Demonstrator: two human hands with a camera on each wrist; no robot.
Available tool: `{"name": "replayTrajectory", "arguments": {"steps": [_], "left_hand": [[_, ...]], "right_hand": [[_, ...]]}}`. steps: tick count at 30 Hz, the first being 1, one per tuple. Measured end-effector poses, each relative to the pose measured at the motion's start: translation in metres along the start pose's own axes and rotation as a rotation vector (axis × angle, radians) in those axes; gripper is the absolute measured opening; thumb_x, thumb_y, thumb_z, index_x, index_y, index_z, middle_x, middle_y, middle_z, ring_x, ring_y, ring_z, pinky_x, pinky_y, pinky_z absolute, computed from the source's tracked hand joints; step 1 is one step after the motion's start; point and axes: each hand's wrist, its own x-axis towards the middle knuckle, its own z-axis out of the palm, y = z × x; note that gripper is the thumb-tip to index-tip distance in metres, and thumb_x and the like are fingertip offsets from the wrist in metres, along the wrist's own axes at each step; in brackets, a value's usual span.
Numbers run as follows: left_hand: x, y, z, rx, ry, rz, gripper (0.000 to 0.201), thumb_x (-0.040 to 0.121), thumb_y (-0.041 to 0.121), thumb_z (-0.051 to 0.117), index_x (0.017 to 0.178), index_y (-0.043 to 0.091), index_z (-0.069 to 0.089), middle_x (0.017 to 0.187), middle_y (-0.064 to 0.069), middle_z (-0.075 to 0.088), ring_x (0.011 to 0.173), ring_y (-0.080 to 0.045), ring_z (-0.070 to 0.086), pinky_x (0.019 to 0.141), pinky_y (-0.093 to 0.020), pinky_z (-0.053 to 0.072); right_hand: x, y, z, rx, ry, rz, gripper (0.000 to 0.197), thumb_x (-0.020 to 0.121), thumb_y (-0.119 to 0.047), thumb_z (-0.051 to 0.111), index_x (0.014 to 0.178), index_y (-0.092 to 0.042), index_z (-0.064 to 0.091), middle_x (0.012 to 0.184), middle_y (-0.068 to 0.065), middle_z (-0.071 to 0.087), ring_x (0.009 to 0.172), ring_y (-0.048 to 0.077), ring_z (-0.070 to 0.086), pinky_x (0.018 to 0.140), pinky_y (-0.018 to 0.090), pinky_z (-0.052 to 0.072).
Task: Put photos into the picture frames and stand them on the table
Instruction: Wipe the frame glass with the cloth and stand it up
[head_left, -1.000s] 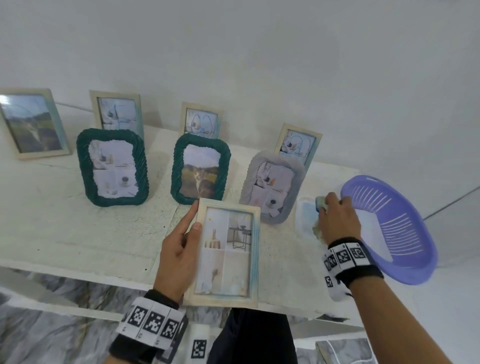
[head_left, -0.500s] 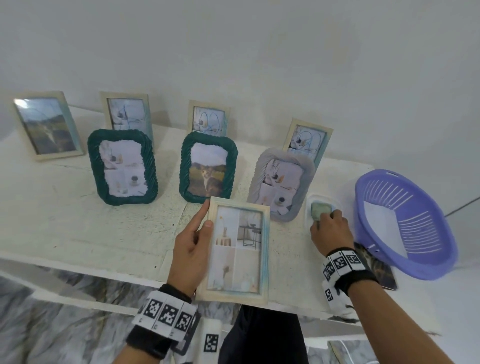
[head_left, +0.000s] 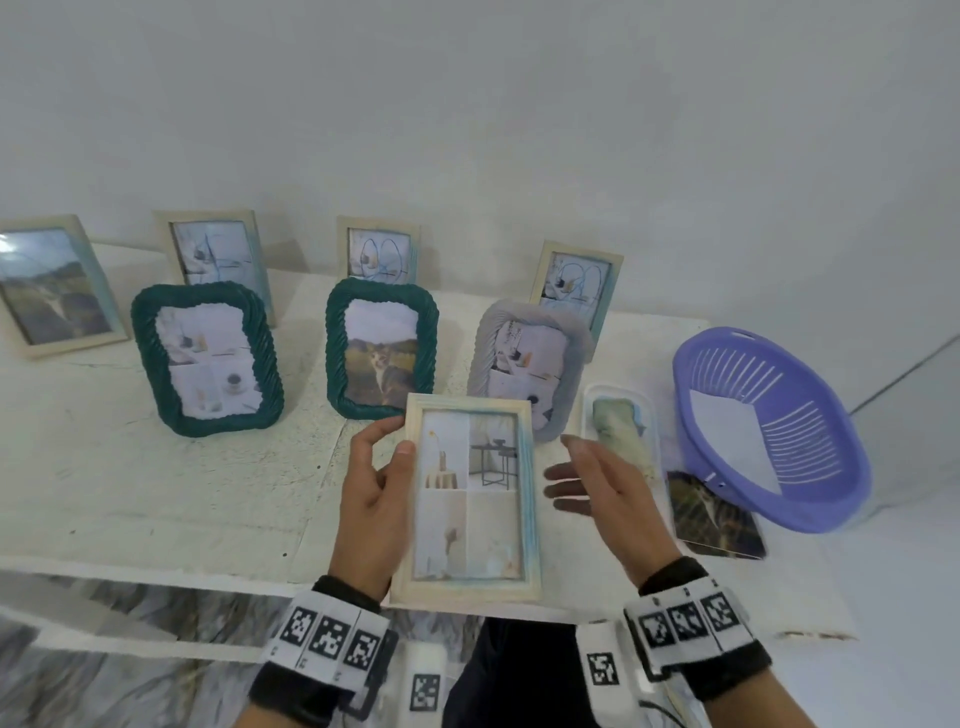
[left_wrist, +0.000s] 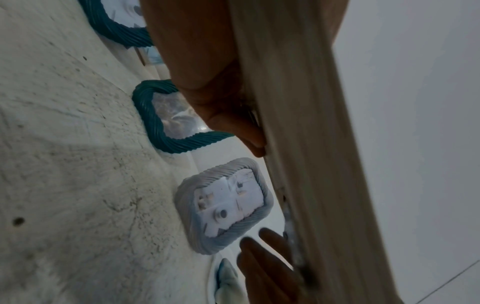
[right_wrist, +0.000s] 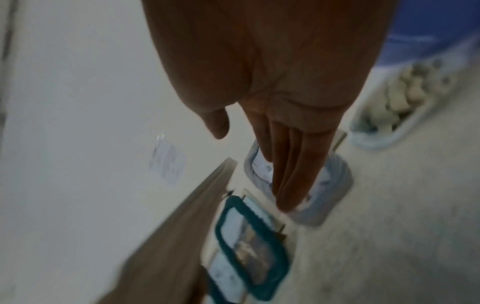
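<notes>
My left hand grips the left edge of a pale wooden frame holding a four-part interior photo, lifted above the table's near edge; the thumb lies on its front. The frame's edge fills the left wrist view. My right hand hovers just right of the frame with straight fingers and holds nothing. On the white table several filled frames stand: two dark green ones, a grey one, and pale wooden ones behind.
A white tray with a folded greenish cloth lies right of my right hand. A loose landscape photo lies beside it at the table edge. A purple plastic basket holding a white sheet sits at the far right. A white wall rises behind.
My right hand has left the cloth in the tray and come left toward the frame, fingers now straight. The left hand has kept its hold and lifted the frame slightly.
</notes>
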Motion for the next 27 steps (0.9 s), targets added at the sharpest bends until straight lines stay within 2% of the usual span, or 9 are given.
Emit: {"name": "replayTrajectory", "arguments": {"steps": [4, 8, 10, 12, 15, 17, 20, 24, 27], "left_hand": [[-0.003, 0.005, 0.010, 0.017, -0.018, -0.007, 0.015, 0.102, 0.021, 0.045, 0.117, 0.024, 0.050, 0.074, -0.005, 0.073, 0.063, -0.016, 0.064, 0.057, -0.029, 0.053], [-0.009, 0.005, 0.013, 0.123, -0.090, 0.018, 0.028, 0.097, 0.041, 0.052, 0.124, 0.033, 0.053, 0.096, -0.008, 0.071, 0.086, -0.017, 0.064, 0.081, -0.044, 0.053], [-0.014, 0.006, 0.013, 0.241, -0.199, 0.000, 0.073, 0.080, 0.072, 0.057, 0.141, 0.034, 0.045, 0.128, 0.010, 0.061, 0.112, -0.005, 0.058, 0.100, -0.037, 0.048], [-0.022, 0.011, 0.018, 0.335, -0.312, -0.071, 0.111, 0.059, 0.089, 0.057, 0.150, 0.032, 0.029, 0.140, 0.021, 0.045, 0.126, 0.004, 0.046, 0.107, -0.026, 0.040], [-0.028, 0.017, 0.029, 0.266, -0.425, -0.135, 0.107, 0.060, 0.081, 0.064, 0.147, 0.036, 0.022, 0.136, 0.028, 0.040, 0.118, 0.018, 0.044, 0.098, -0.008, 0.038], [-0.028, 0.015, 0.033, 0.227, -0.422, -0.189, 0.125, 0.052, 0.087, 0.064, 0.154, 0.032, 0.016, 0.146, 0.019, 0.040, 0.129, 0.003, 0.045, 0.110, -0.026, 0.038], [-0.028, 0.014, 0.039, 0.105, -0.421, -0.236, 0.115, 0.057, 0.083, 0.063, 0.153, 0.034, 0.023, 0.142, 0.011, 0.052, 0.123, -0.006, 0.056, 0.103, -0.039, 0.048], [-0.029, 0.016, 0.043, -0.042, -0.412, -0.316, 0.110, 0.060, 0.083, 0.067, 0.149, 0.027, 0.034, 0.138, -0.008, 0.056, 0.120, -0.021, 0.060, 0.104, -0.053, 0.045], [-0.026, 0.020, 0.048, 0.002, -0.411, -0.294, 0.109, 0.061, 0.084, 0.065, 0.150, 0.032, 0.032, 0.136, 0.000, 0.058, 0.121, -0.018, 0.059, 0.104, -0.053, 0.045]], "right_hand": [[-0.035, -0.010, 0.023, 0.484, -0.248, 0.161, 0.041, 0.098, -0.036, 0.042, 0.124, -0.011, 0.063, 0.116, 0.013, 0.069, 0.107, 0.027, 0.065, 0.091, 0.041, 0.053], [-0.045, -0.009, 0.029, 0.722, -0.165, 0.086, 0.033, 0.099, -0.021, 0.045, 0.122, -0.004, 0.060, 0.122, 0.015, 0.065, 0.115, 0.028, 0.061, 0.093, 0.038, 0.053], [-0.049, -0.007, 0.028, 0.668, -0.133, 0.021, 0.030, 0.100, -0.021, 0.045, 0.120, -0.006, 0.060, 0.121, 0.016, 0.065, 0.116, 0.033, 0.060, 0.094, 0.042, 0.052], [-0.053, -0.007, 0.026, 0.585, -0.119, -0.014, 0.029, 0.098, -0.026, 0.046, 0.115, -0.013, 0.065, 0.118, 0.014, 0.067, 0.113, 0.032, 0.061, 0.090, 0.042, 0.053], [-0.062, -0.009, 0.028, 0.485, -0.180, -0.072, 0.036, 0.099, -0.035, 0.042, 0.118, -0.017, 0.066, 0.116, 0.013, 0.068, 0.107, 0.029, 0.065, 0.087, 0.047, 0.054], [-0.066, -0.010, 0.030, 0.410, -0.206, -0.156, 0.030, 0.099, -0.028, 0.046, 0.119, -0.017, 0.065, 0.112, 0.012, 0.069, 0.099, 0.031, 0.066, 0.079, 0.045, 0.057], [-0.068, -0.008, 0.031, 0.204, -0.169, -0.313, 0.030, 0.095, -0.011, 0.058, 0.121, -0.024, 0.063, 0.105, 0.004, 0.066, 0.089, 0.028, 0.066, 0.072, 0.045, 0.059], [-0.064, -0.003, 0.027, 0.052, -0.148, -0.311, 0.039, 0.090, -0.020, 0.068, 0.125, -0.033, 0.058, 0.098, -0.004, 0.062, 0.082, 0.022, 0.063, 0.071, 0.040, 0.057], [-0.060, -0.004, 0.013, -0.087, -0.087, -0.376, 0.029, 0.085, -0.033, 0.071, 0.112, -0.039, 0.063, 0.089, -0.006, 0.062, 0.074, 0.019, 0.060, 0.066, 0.032, 0.054]]}}
